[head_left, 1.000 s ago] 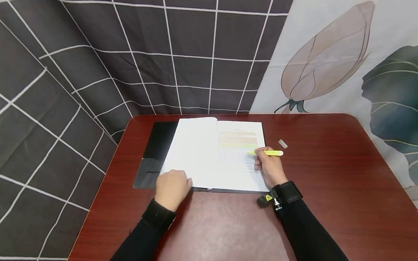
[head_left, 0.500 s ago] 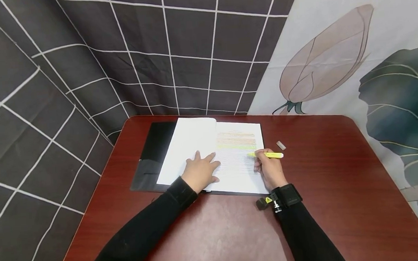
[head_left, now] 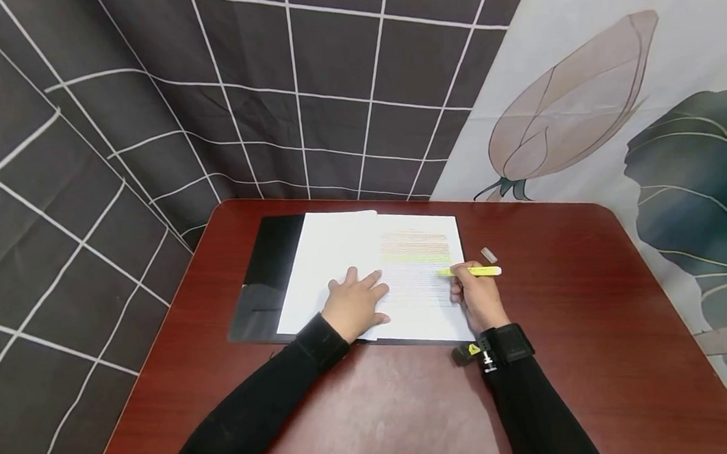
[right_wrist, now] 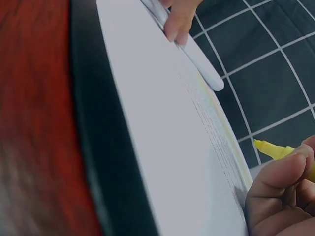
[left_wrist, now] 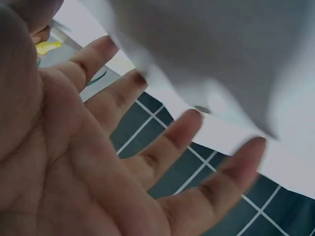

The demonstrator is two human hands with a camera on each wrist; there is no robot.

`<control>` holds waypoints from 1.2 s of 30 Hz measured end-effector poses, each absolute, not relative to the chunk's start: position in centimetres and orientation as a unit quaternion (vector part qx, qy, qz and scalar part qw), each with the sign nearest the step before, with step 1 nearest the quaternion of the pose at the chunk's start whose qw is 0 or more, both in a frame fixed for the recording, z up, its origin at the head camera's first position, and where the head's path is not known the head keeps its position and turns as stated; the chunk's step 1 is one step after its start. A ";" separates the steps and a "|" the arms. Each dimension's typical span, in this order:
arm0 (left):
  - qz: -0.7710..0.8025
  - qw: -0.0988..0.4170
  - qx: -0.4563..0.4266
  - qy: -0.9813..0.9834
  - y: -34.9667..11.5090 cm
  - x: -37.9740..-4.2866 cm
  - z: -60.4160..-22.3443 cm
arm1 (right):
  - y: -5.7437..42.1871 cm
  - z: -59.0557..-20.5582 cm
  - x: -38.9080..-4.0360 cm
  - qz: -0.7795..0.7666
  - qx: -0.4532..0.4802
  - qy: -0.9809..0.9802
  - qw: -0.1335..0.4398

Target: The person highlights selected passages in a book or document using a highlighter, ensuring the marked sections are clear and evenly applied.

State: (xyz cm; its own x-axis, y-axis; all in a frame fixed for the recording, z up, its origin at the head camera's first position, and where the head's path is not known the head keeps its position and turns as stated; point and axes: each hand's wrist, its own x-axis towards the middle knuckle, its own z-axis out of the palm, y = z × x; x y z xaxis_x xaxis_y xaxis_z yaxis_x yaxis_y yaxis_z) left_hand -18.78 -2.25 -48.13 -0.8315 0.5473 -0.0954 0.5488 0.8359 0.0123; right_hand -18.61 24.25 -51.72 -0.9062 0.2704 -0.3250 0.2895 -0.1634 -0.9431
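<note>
An open book of white sheets (head_left: 328,249) lies in a black cover on the desk. Its right page (head_left: 418,320) carries printed lines, the upper ones marked orange and yellow-green. My left hand (head_left: 354,306) rests on the blank left page beside the fold, fingers spread; in the left wrist view its fingertips (left_wrist: 189,120) meet the paper. My right hand (head_left: 481,302) pinches a yellow highlighter (head_left: 488,271) at the right page's outer edge. The highlighter's uncapped tip (right_wrist: 266,146) points left over the page, just below the marked lines.
A small pale block (head_left: 489,255) lies on the red-brown desk (head_left: 565,299) right of the book. The black cover (head_left: 272,252) sticks out past the left page. Gridded dark cloth (head_left: 333,126) hangs behind and left, a flower-print cloth (head_left: 567,106) at the right.
My left hand has moved from the left page's lower edge to beside the fold, its fingers spreading. The left page lies flatter at the fold. The highlighter stays in nearly the same place.
</note>
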 end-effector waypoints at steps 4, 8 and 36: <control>0.000 0.054 0.301 0.952 -1.8 -19.0 -48.3 | 24.7 -51.7 -18.5 -0.733 0.204 0.649 0.010; 0.010 0.064 0.298 0.952 -1.8 -19.4 -48.6 | 24.8 -51.6 -18.5 -0.735 0.202 0.647 0.016; 0.011 0.074 0.282 0.957 -1.7 -19.6 -48.3 | 16.7 -50.7 -24.2 -0.631 0.131 0.764 0.011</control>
State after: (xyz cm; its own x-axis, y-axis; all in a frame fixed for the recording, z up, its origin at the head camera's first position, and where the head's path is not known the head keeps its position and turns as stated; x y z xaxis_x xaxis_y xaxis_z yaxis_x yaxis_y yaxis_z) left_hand -19.63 -1.74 -48.28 -0.8304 0.5405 -0.1355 0.5371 0.8411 0.0635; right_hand -24.22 16.73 -50.71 -0.9653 0.1868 -0.1827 0.2146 0.1681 -0.9621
